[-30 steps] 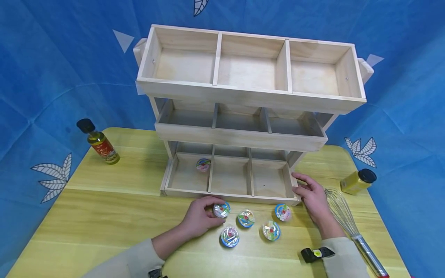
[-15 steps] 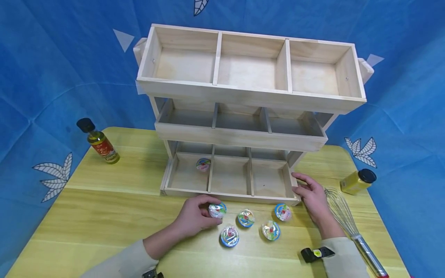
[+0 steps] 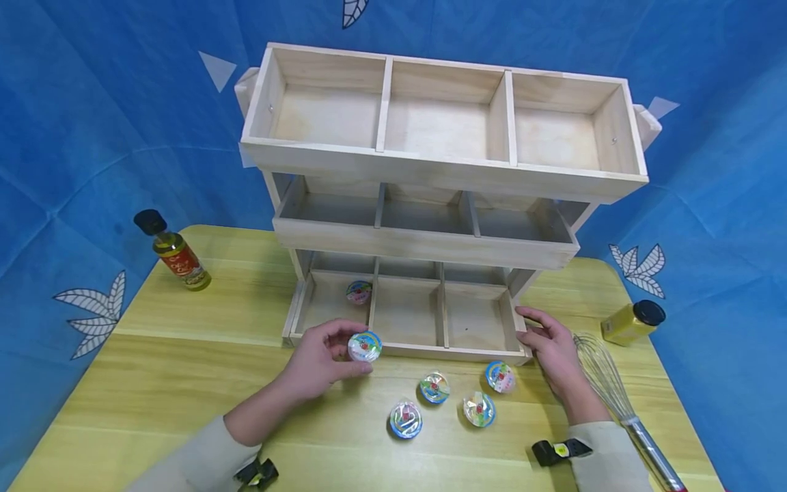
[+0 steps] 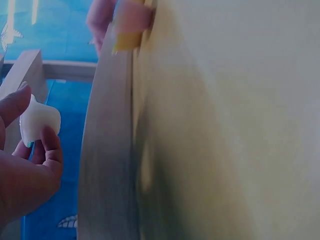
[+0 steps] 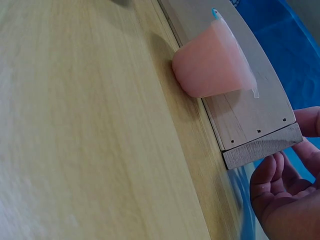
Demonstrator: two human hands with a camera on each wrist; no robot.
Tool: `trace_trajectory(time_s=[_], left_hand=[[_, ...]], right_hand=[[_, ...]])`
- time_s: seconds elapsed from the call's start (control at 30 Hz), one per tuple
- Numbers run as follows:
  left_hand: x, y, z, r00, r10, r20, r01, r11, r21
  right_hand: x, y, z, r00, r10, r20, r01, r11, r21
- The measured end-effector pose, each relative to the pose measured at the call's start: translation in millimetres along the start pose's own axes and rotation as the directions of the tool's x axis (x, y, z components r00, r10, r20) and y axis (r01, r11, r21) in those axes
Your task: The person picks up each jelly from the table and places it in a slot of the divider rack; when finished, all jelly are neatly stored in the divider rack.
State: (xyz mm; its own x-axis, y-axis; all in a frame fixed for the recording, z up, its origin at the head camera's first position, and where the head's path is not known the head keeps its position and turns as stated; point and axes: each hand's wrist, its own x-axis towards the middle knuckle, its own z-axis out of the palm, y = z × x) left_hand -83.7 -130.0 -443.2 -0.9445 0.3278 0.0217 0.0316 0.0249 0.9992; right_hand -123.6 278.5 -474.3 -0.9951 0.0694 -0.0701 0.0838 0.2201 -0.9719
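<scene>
Up it comes: the held cup (image 3: 365,346) and the left hand (image 3: 315,361) have moved up and leftward from the tabletop to the front edge of the wooden rack (image 3: 424,242). That rack stands on a pale wood-grain table (image 3: 154,383), three tiers of three compartments each, blue leaf-printed cloth (image 3: 92,102) rising behind it. Left of the rack there's an oil bottle (image 3: 182,263) with a red label; off to its right, a yellow jar (image 3: 630,322) with a black lid and a whisk (image 3: 633,425). Nothing else has budged: four loose cups (image 3: 434,387) sit in front of the rack, and another cup (image 3: 359,292) lies in its bottom left compartment, near the divider. Now the hands! The left one pinches its cup between thumb and fingertips, the gap just a cup wide, lifted clear of the table and right by the rack's bottom left compartment. The right hand (image 3: 556,355) hasn't shifted; it grips the rack's lower right end, thumb and forefinger at the rim, the other fingers curled at the outside. How firmly it presses there, I can't tell.
</scene>
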Motion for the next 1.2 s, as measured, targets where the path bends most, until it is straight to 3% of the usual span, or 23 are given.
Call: trace_trajectory(time_s=[0.2,0.5,0.77,1.03,1.2], left_hand=[[13.8,6.3,-17.0,0.998,0.028,-0.056,-0.025,0.999,0.045],[34.1,-3.6,-35.5,0.996,-0.032,-0.08,0.041,0.993,0.115],[50.4,-10.2,-34.9,0.986,-0.1,-0.135,0.138,0.939,0.315],[63.0,-11.0,-35.2,0.974,-0.205,-0.1,0.227,0.913,0.339],[68.0,-11.4,-37.3,0.959,-0.271,-0.08,0.283,0.91,0.302]], right_hand=[[-0.1,1,0,1.0,-0.004,-0.002,0.004,1.0,-0.001],[0.2,-3,1,1.0,0.015,0.002,-0.015,1.0,-0.009],[0.9,-1,0,1.0,0.006,-0.001,-0.006,1.0,-0.02],[0.5,0,0,1.0,-0.004,-0.005,0.004,1.0,-0.016],[0.7,0,0,1.0,0.002,-0.007,-0.002,1.0,-0.015]])
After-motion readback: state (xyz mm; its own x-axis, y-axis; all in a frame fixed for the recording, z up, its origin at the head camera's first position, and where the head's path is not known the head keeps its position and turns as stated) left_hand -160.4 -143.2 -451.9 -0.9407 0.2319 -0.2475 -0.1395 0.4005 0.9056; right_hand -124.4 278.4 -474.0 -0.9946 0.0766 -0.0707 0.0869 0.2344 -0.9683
